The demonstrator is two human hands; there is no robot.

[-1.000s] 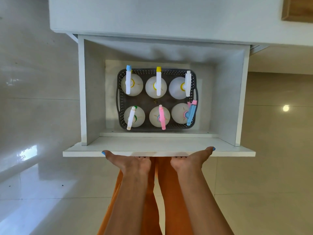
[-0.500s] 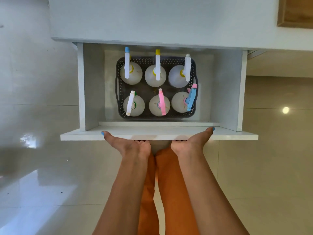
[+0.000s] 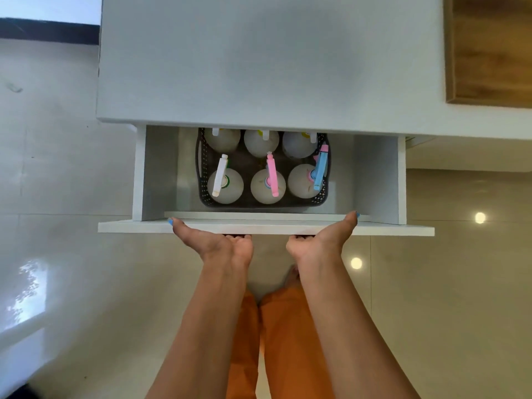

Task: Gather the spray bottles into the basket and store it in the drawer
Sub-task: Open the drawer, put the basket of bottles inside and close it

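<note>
The drawer front (image 3: 264,226) is being held at its top edge by both hands, and its long axis is running crosswise, from one hand to the other. The left hand (image 3: 218,243) is being kept just left of the panel's middle, its thumb laid out along the top edge and its fingers curled under, so the panel is being pinched between them. The right hand (image 3: 319,243) is being held in mirror fashion just right of the middle, thumb stretched outward, fingers tucked below. Both hands are equally near the panel. Straight ahead of the hands, inside the drawer (image 3: 374,174), the basket (image 3: 201,180) is sitting with the spray bottles (image 3: 267,185) standing in it, slightly nearer the left hand's side of the drawer. Beyond it, the cabinet top (image 3: 259,67) is overhanging. The closing push is judged to lie directly away from the hands, across the panel's long axis. The far row of bottles is being half covered by the cabinet edge; the fingertips under the panel are hidden, so their exact hold cannot be told.
</note>
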